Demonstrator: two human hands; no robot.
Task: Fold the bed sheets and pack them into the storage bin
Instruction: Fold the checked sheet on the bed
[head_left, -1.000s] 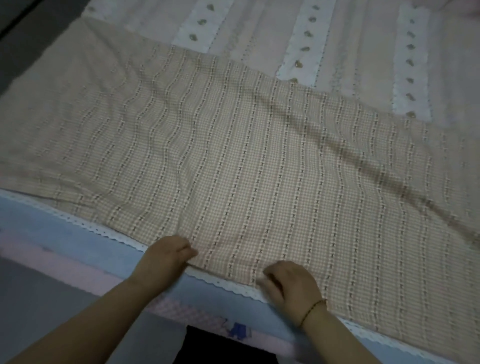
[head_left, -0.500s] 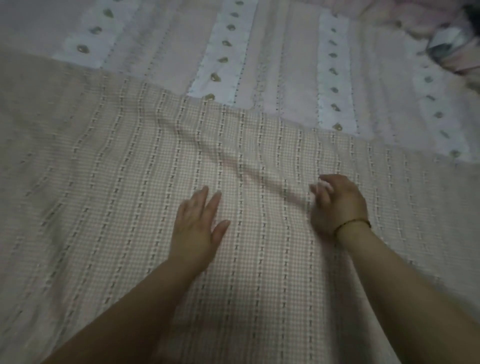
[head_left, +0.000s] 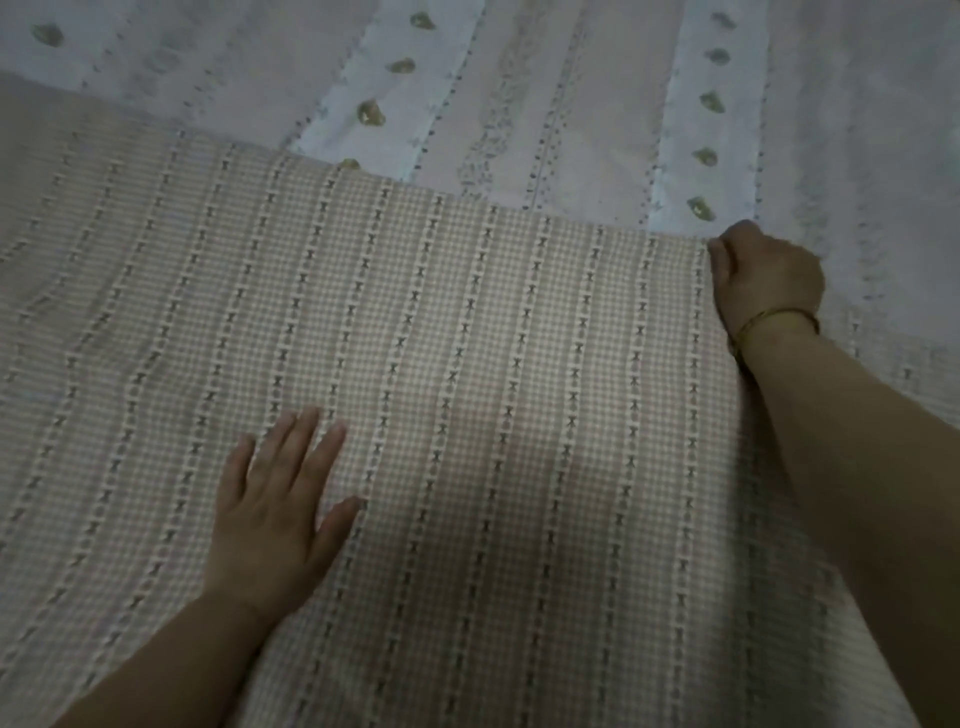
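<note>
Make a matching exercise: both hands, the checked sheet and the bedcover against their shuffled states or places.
1 left hand
2 right hand
3 checked sheet
4 bedcover

a beyond the sheet's far edge
b flat on the sheet, fingers straight
c gripping the sheet's far edge
d spread out under the left hand

Pairs: 1-b, 2-c, 3-d, 4-a
</note>
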